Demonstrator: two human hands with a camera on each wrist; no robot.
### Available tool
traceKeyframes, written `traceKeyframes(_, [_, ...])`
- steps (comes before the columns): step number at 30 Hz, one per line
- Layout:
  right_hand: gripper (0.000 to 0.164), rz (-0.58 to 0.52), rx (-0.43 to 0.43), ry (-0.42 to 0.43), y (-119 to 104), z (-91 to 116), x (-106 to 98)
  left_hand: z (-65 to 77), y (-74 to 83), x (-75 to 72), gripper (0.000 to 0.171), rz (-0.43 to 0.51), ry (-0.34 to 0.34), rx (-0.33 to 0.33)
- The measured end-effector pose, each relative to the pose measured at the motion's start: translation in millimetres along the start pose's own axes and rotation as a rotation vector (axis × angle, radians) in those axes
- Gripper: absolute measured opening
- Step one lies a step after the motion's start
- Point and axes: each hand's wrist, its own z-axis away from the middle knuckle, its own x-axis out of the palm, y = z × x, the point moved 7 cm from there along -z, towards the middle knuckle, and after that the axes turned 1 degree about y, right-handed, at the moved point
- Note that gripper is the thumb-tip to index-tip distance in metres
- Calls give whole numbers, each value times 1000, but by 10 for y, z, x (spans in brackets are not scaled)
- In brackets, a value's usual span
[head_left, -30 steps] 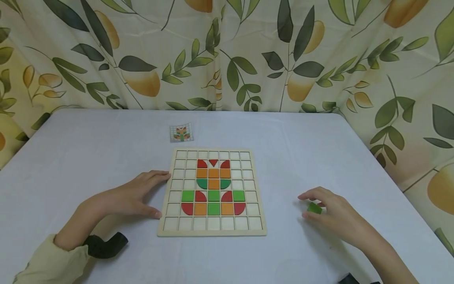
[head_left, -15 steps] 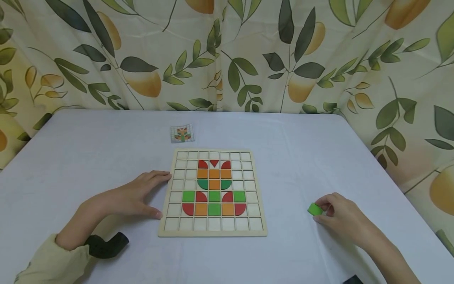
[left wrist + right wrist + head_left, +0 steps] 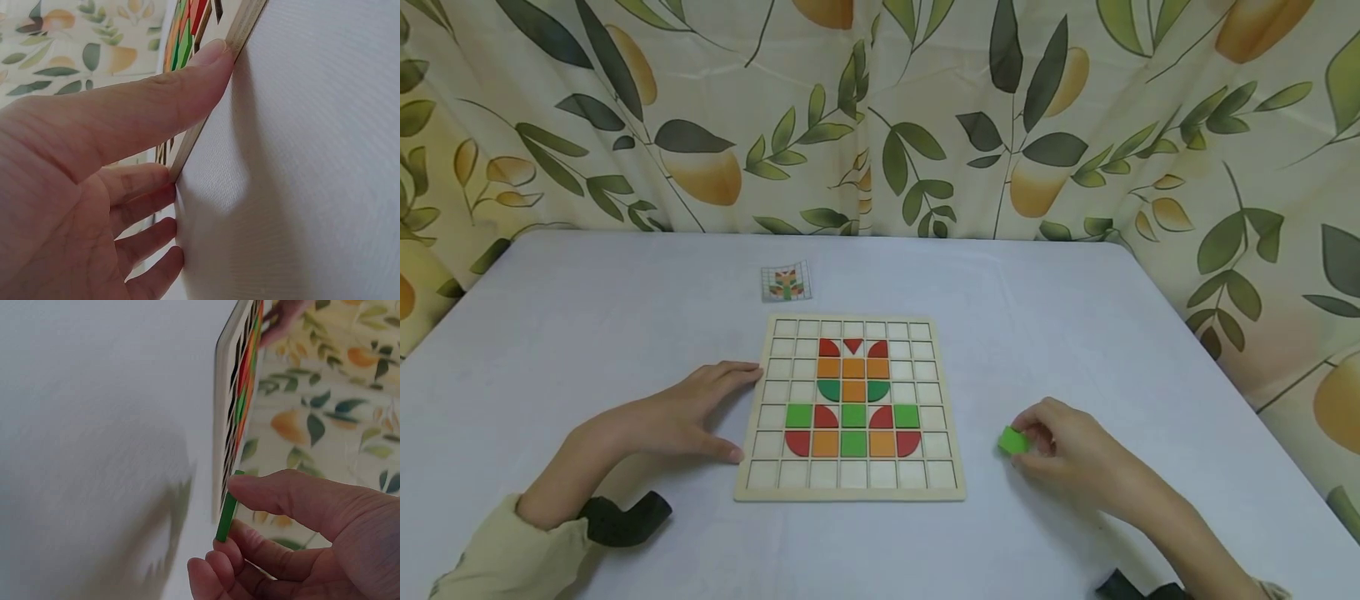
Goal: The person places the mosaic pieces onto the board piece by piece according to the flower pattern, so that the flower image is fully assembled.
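Note:
A wooden grid board (image 3: 848, 493) lies flat in the middle of the table, with red, orange and green tiles set in a pattern on it. My left hand (image 3: 681, 414) rests at the board's left edge, thumb and fingertips touching the rim and the fingers fairly straight. To the right of the board, my right hand (image 3: 1071, 442) pinches a square green tile (image 3: 1013, 440) between thumb and fingers. In the right wrist view that green tile (image 3: 229, 509) appears edge-on, held above the tablecloth and apart from the board.
A small pattern card (image 3: 786, 282) lies behind the board and bears a similar coloured design. White cloth (image 3: 1000, 292) covers the table. A curtain (image 3: 925, 117) with leaf and fruit prints hangs along the back. Black straps or devices (image 3: 627, 518) sit at the wrists.
My right hand first turned and pinched the green tile, then moved left toward the board with it. The left hand and the board have stayed in place.

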Motion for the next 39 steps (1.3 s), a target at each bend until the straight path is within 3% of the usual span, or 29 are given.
traceKeyframes(11, [24,-53,-225,-90,-838,-199,245,2,-8,-4,97,1,-4,-17])
traceKeyframes(19, [19,-16,-343,-152,-1234,-298,501,-14,-11,-3,98,-3,-4,-9])
traceKeyframes(27, [15,-6,-305,-196,-1328,-367,672,-21,14,-8,97,-2,-2,7])
traceKeyframes(35, [13,39,-351,-179,-1387,-363,718,-12,18,-15,97,-2,-6,-28])
traceKeyframes(39, [16,42,-334,-177,-1377,-358,713,-11,18,-14,97,-1,-3,-26])
